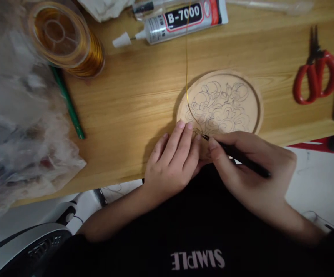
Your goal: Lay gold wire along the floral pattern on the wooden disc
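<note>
Rnd wooden plaque (221, 102), floral line drwg: at near edge of counter (126, 100), under L fingertips, just beyond R hand.
L hand (171, 163): fingers extended, on plaque's L side; thumb hidden, can't tell if gripping.
R hand (259, 184): closed, pinching slim blk tool (249, 163), tip at gold wire (187, 88) over plaque.

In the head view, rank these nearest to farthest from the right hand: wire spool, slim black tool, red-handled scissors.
1. Slim black tool: in the right hand.
2. Red-handled scissors: on the table, upper right.
3. Wire spool: upper left.
</note>
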Motion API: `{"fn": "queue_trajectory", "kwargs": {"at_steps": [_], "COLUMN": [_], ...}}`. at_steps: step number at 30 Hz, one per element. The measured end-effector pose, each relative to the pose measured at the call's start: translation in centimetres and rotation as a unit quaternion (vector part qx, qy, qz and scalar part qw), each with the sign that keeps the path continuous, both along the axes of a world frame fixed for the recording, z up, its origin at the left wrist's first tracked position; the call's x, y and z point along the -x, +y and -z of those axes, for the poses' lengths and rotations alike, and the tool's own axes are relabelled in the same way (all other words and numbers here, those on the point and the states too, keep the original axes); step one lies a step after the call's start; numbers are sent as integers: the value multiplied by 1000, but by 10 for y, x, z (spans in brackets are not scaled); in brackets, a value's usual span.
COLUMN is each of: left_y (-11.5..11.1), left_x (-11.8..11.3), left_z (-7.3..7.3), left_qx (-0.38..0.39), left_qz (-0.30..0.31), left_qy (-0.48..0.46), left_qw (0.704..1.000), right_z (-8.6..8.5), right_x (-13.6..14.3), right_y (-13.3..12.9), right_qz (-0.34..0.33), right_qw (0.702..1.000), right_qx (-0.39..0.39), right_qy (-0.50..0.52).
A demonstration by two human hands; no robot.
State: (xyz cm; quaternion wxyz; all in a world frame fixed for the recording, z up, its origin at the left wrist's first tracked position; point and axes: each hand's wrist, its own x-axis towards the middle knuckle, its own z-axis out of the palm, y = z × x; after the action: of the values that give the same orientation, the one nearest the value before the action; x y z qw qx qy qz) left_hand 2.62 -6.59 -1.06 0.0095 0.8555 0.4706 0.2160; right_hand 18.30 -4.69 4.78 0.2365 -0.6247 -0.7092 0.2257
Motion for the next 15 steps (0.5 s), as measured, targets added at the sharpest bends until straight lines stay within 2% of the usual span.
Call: {"fn": "queue_trajectory", "kwargs": {"at_steps": [6,15], "left_y": [1,0], "left_x": [1,1], "left_z": [-1,0], "left_qx": [-3,-9], "left_qz": [-3,0], "left_qy": [1,15], "left_qw": [1000,1000], "right_z": [2,0], "right_x": [0,-1], "right_y": [0,0], "right_qz": [24,14], "right_qw": [1000,1000], "right_qx": [1,10], "right_qy": [11,6]}}
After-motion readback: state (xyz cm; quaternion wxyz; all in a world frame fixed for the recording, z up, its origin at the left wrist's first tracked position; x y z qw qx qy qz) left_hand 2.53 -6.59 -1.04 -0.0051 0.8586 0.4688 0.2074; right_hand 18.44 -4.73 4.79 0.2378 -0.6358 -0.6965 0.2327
